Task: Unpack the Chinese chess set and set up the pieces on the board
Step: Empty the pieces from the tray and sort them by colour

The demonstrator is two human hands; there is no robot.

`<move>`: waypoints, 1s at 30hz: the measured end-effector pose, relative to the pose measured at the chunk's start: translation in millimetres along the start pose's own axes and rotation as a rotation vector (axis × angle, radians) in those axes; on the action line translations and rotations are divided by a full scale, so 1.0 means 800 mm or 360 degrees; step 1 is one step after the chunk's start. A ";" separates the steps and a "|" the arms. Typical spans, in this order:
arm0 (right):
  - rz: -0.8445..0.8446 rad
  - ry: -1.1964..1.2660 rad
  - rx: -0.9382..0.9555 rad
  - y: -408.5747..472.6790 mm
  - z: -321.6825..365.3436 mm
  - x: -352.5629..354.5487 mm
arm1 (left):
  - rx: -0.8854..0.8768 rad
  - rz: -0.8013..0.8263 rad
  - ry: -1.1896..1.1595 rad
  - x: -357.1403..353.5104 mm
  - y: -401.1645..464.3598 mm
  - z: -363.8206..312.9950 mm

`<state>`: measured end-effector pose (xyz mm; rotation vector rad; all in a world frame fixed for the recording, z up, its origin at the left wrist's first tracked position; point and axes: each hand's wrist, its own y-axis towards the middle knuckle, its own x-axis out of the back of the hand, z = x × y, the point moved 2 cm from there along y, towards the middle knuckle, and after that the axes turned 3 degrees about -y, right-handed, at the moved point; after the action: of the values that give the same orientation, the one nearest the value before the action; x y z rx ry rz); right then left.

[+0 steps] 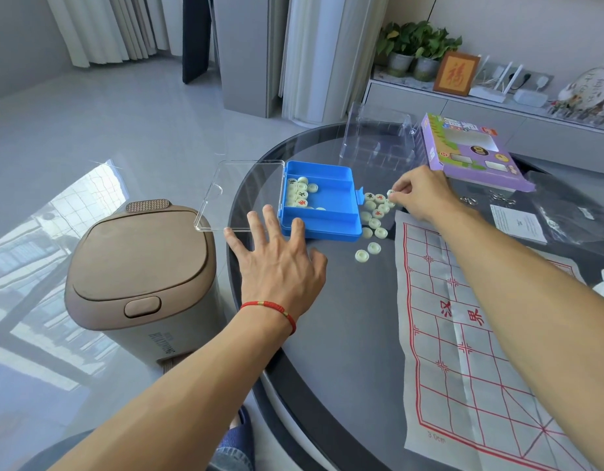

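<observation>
Unpacking is mostly done; setup has not begun. Nearest, the paper board lies unfolded on the worktop under the right forearm, with no pieces on it. The left hand rests flat, fingers spread, touching the near edge of the blue case, whose clear lid hangs open beyond the fingertips. Some pieces remain inside; loose pieces lie between the hands. The right hand pinches one piece. Beyond it: a purple carton.
</observation>
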<state>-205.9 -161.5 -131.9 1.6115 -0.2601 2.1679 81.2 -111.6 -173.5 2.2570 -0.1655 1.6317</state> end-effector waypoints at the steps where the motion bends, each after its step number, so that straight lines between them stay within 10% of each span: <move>1: 0.0005 0.0012 -0.0009 0.001 0.001 0.000 | -0.0001 0.0002 0.0002 0.000 0.000 0.000; 16: 0.0119 0.0053 -0.0001 -0.010 0.009 0.003 | -0.0007 0.0006 0.0004 0.000 -0.001 0.000; 26: -0.0268 0.0121 0.0463 -0.025 0.076 0.017 | 0.0022 -0.0048 0.0008 0.001 -0.002 -0.002; 30: 0.0048 -0.0059 0.0842 -0.023 0.131 -0.009 | 0.0033 -0.0060 0.0015 0.002 -0.002 -0.002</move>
<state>-105.2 -187.7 -108.1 1.9252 0.3098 2.3604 80.9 -109.3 -172.2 2.2535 -0.1041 1.6316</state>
